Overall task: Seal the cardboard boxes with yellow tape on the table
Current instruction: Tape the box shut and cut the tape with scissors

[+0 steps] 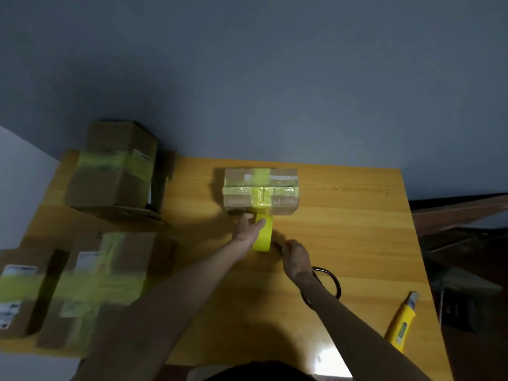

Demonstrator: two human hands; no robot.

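Tape roll (263,237) just at 6 o'clock of small box (283,188), strip reaching it; your left hand (247,229) grips roll, right hand (294,255) curls round scissors (334,283) — blurred; tape light, limp, self-sticking — hold roll by rim, keep strip taut.

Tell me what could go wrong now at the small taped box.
1. The left hand holds the yellow tape roll beside the small brown cardboard box; the right hand, apparently gripping black-handled scissors, works close by and might nick fingers.
2. The yellow utility knife lies near the right edge of the wooden table; a forearm sweep could knock it off.
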